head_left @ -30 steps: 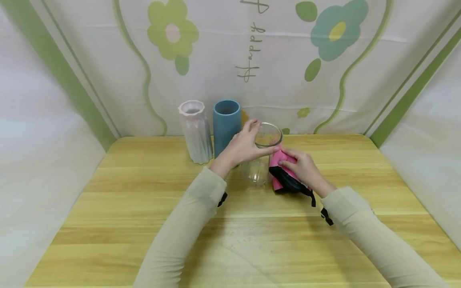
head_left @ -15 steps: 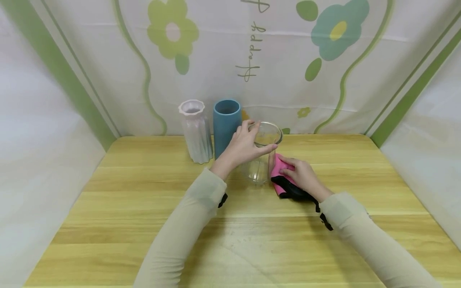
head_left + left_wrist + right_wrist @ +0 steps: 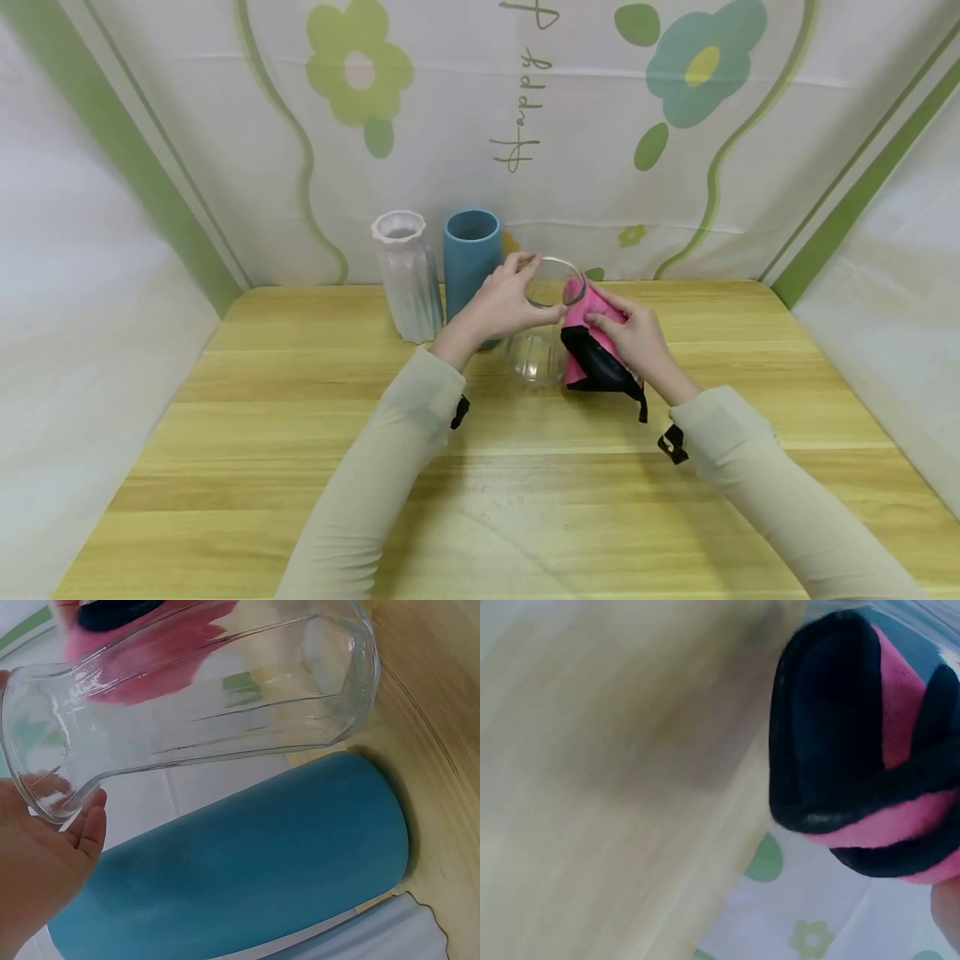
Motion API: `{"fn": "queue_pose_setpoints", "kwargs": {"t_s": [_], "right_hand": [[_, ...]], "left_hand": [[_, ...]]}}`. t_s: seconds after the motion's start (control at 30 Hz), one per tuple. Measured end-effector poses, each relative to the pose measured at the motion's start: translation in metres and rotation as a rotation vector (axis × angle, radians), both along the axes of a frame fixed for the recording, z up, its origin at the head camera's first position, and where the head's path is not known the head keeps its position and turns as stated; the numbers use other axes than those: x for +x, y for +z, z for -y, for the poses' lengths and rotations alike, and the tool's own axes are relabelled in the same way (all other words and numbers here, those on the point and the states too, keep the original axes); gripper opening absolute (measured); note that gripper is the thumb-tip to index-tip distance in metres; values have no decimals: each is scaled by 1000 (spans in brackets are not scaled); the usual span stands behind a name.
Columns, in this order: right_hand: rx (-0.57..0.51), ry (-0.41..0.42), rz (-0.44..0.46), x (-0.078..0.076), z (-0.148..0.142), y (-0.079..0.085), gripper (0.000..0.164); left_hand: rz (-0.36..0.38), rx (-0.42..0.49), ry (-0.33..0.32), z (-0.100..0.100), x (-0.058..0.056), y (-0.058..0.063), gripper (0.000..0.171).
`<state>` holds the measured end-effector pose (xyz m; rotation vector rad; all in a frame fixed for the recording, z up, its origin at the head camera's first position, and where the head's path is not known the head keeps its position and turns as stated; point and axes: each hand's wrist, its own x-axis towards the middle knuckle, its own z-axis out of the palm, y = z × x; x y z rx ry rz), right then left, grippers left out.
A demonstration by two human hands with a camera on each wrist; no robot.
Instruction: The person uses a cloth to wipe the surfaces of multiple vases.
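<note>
A clear glass vase [image 3: 534,364] with a flared rim and ribbed sides stands upright on the wooden table. My left hand [image 3: 504,302] grips it at the neck, thumb in front and fingers behind the rim. Against the vase's right side, near the top, lies a folded pink cloth with black edging [image 3: 592,312]. My right hand [image 3: 637,340] pinches that cloth between thumb and fingers. In the left wrist view the pink shows through the glass. The right wrist view shows the cloth's black-lined folds hanging open; most of the right hand is out of that frame.
Just left of the glass vase stands a matte blue vase [image 3: 467,271], partly behind the left hand. A white fluted vase [image 3: 411,287] is farther left. Behind the wooden table [image 3: 480,517] hangs a white curtain [image 3: 450,125] with printed flowers.
The right hand and the pink cloth first slid down along the vase's side, then rose back up to just below the rim. The left hand keeps its hold, with the vase shifting very slightly.
</note>
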<state>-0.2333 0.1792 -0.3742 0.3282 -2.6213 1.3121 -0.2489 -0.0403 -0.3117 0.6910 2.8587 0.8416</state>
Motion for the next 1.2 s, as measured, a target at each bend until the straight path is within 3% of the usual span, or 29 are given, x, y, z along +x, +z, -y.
{"fn": "queue_pose_setpoints", "kwargs": {"t_s": [0.13, 0.43, 0.63, 0.93, 1.07, 1.2], "right_hand": [[-60, 4, 18, 1, 3, 6, 49], [79, 76, 7, -1, 1, -5, 45], [137, 124, -13, -3, -3, -22, 47], [274, 175, 4, 1, -12, -47, 48], [253, 162, 8, 2, -11, -46, 49], [216, 149, -42, 3, -9, -41, 49]], "left_hand": [[17, 4, -18, 0, -1, -1, 89], [-6, -13, -39, 1, -1, -4, 92], [-55, -32, -24, 0, -1, -7, 94], [-40, -17, 10, -2, 3, -5, 94], [-49, -8, 28, -2, 4, -6, 93], [-72, -20, 29, -1, 4, -7, 92]]}}
